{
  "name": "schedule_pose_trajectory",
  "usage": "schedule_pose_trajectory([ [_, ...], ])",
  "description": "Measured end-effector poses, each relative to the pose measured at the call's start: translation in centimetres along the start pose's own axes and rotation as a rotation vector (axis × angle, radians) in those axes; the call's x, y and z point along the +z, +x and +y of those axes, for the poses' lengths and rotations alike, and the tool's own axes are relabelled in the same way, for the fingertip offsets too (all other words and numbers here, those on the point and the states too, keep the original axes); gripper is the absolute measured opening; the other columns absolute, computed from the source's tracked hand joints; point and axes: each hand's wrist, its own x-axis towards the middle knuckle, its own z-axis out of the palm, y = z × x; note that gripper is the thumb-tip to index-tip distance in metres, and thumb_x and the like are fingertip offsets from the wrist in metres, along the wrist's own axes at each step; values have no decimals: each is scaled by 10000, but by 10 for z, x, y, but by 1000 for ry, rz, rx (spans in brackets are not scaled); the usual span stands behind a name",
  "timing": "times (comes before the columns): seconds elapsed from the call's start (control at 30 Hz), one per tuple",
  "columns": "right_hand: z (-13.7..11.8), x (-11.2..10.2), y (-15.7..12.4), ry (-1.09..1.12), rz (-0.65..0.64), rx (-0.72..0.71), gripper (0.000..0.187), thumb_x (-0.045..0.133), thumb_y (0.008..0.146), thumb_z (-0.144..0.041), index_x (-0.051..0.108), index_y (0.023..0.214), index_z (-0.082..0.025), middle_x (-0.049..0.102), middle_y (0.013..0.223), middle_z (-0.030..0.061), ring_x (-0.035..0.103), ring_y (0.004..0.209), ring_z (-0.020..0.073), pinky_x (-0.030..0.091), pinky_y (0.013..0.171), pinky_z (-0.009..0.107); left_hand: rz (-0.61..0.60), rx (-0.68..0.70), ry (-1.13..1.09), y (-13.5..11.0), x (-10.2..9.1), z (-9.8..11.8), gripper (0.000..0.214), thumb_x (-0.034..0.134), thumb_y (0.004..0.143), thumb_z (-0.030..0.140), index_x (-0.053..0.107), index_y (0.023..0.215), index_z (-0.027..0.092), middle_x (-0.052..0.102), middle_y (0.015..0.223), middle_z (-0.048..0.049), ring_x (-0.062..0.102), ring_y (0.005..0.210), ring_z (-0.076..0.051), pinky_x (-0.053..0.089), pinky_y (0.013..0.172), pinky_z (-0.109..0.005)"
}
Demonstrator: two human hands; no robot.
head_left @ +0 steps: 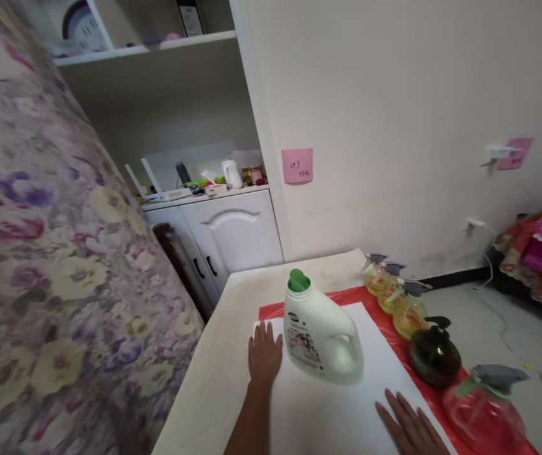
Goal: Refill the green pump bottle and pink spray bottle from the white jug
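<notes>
A pale green-white detergent jug (318, 335) with a moulded handle stands upright on a white sheet (327, 411). Its mouth shows a green pouring spout, and a printed label is on its front. My left hand (265, 354) lies flat at the sheet's left edge, just left of the jug and apart from it, fingers stretched out. Lower right, my right hand (410, 423) rests on the sheet with fingers spread, partly cut off by the bottom of the view. Neither hand holds anything.
Along the table's (214, 360) right edge, several spray bottles (408, 313) and a dark green bottle (434, 355) stand on a red cloth (382, 313). A red bottle (484, 411) is nearest. A floral curtain (62, 265) hangs left; a white cabinet (237, 234) stands behind.
</notes>
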Motion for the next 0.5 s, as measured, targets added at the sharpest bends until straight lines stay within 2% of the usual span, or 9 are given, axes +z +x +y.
schedule_pose_trajectory([
  [0.1,-1,-15,10,26,-25,19,675,453,857,-616,424,1416,-239,650,1273,102,624,1109,294,383,905,435,-21,-7,2,0,-9,0,537,330,940,382,443,1398,124,416,1475,-169,365,1370,-311,322,1080,-506],
  [0.2,-2,-26,16,59,-44,52,702,444,858,-627,399,1431,-225,627,1302,118,603,1140,304,370,927,433,-22,-27,11,-19,-21,6,552,309,944,397,448,1391,106,386,1488,-181,356,1373,-328,302,1082,-535],
  [0.27,-4,-32,18,87,-76,95,702,452,866,-606,371,1446,-219,583,1352,128,570,1191,309,356,957,433,-9,-34,25,-48,-28,12,546,305,946,375,450,1387,88,387,1486,-188,345,1378,-326,297,1085,-528],
  [0.4,-9,-42,19,196,-184,186,669,438,898,-571,320,1467,-239,466,1456,125,471,1303,308,335,1021,443,77,19,86,-117,-32,22,550,369,923,419,473,1379,129,419,1476,-159,346,1382,-305,313,1084,-490],
  [0.5,-10,-49,20,311,-296,254,645,405,913,-577,333,1461,-245,404,1495,131,405,1351,323,322,1058,482,89,65,96,-147,-32,27,547,393,911,437,491,1371,159,454,1455,-147,382,1362,-308,337,1070,-491],
])
